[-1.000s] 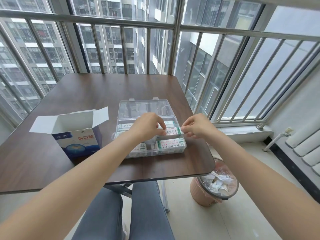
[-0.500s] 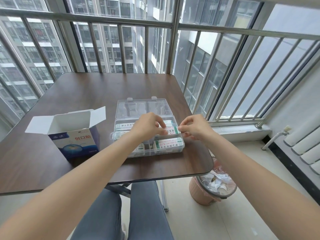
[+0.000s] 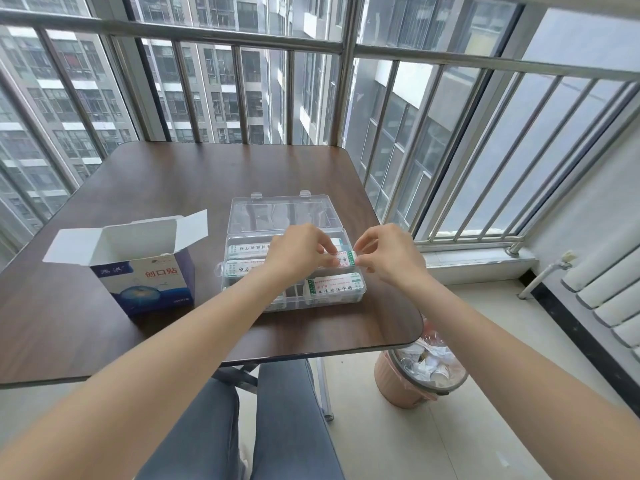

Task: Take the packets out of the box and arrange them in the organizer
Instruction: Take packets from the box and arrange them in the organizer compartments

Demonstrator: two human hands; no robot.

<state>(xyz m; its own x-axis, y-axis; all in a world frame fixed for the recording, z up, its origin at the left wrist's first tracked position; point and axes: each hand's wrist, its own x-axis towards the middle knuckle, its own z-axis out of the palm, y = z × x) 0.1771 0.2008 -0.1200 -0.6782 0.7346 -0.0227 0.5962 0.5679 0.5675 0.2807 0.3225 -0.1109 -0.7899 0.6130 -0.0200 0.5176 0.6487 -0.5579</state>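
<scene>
A clear plastic organizer (image 3: pixel 362 292) sits open on the brown table, its lid (image 3: pixel 280 213) laid back flat. White packets with green ends lie in its compartments, one in the front right (image 3: pixel 334 287), others at the left (image 3: pixel 242 250). My left hand (image 3: pixel 298 252) and my right hand (image 3: pixel 388 254) pinch the two ends of one packet (image 3: pixel 345 258) over the right middle compartment. A blue and white cardboard box (image 3: pixel 145 277) stands open to the left of the organizer.
The table (image 3: pixel 173 181) ends just right of the organizer. Below that edge stands a pink waste bin (image 3: pixel 415 382) full of paper. Metal window bars run behind and to the right. My legs in jeans are under the near table edge.
Both hands stay on the same packet over the organizer and have barely shifted. The view has drifted slightly.
</scene>
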